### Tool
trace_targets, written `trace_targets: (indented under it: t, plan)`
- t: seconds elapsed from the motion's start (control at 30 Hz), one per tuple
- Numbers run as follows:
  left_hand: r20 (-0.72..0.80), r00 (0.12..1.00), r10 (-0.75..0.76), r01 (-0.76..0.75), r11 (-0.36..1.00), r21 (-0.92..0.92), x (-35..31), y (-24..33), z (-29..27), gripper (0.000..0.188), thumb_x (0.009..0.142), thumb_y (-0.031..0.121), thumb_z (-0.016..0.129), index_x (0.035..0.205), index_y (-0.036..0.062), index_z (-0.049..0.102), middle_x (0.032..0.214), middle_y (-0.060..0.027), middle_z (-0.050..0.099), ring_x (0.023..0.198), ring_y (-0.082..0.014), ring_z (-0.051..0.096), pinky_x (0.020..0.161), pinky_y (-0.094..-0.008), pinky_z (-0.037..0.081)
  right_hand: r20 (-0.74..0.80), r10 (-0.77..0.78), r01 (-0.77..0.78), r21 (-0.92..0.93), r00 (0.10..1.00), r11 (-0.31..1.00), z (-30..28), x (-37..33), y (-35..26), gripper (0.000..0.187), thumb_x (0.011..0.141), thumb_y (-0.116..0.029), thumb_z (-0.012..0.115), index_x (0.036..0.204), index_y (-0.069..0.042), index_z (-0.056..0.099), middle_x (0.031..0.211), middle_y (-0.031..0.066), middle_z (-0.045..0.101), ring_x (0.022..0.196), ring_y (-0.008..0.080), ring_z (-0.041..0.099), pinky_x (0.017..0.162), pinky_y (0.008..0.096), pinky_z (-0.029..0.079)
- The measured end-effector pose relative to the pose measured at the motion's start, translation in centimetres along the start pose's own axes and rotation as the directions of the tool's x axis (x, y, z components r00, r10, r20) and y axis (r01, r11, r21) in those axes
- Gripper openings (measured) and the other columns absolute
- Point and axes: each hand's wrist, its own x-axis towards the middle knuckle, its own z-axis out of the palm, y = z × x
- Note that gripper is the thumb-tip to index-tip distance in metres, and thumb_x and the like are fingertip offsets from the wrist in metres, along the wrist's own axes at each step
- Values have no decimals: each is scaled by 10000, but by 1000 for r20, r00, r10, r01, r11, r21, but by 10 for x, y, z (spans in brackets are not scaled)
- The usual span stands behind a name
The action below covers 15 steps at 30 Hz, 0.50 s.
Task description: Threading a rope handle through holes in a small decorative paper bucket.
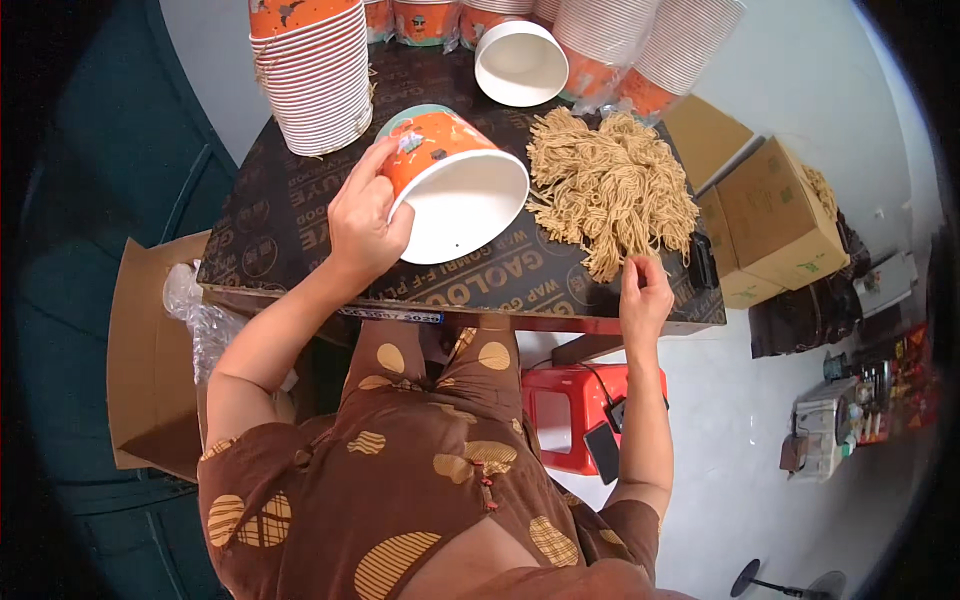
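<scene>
The table (280,205) is the biggest thing by the hands. I see the noodles (610,190) in 1 loose heap, just past the right hand (645,292). That hand's fingers are curled close at the near edge of the heap, but I cannot tell if they pinch any noodles. To pick well, I think it should lift gently, since the strands look tangled and might drag others along.

The orange bowl (455,185) is in the left hand (370,218), which pinches its left side. It leans, with its mouth toward the person. I think a snug hold is best, not a hard squeeze, because the wall looks thin and could bend. There is 1 tiny dark speck (457,245) inside, so a quick look there would be wise.

Now the other things. A big open box (150,370) sits below and left of the left hand. A tall stack (315,95) stands beyond that hand, and a bump could tip it. The white bowl (521,65) lies beyond the held bowl, near the noodles, and could get in the way. A small black thing (703,262) sits right of the right hand.
</scene>
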Motion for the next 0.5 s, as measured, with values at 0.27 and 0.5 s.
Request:
trace_targets:
  t: [0.27,0.5]
  plan:
    - [64,984,-166,159,982,107,-17,20,-12,312,645,8,727,664,37,418,1095,-295,607,1129,-408,600,770,-413,526,33,-227,229,-165,973,959,-3,20,17,45,848,-54,666,882,-33,646,785,116,587,739,302,576,673,393,468]
    - [107,954,-279,266,956,123,-36,25,-11,368,647,38,772,729,44,413,985,-238,581,1094,-404,594,718,-421,510,44,-433,431,-217,900,876,6,57,14,71,852,-16,640,921,-31,646,804,122,574,763,299,572,692,380,465]
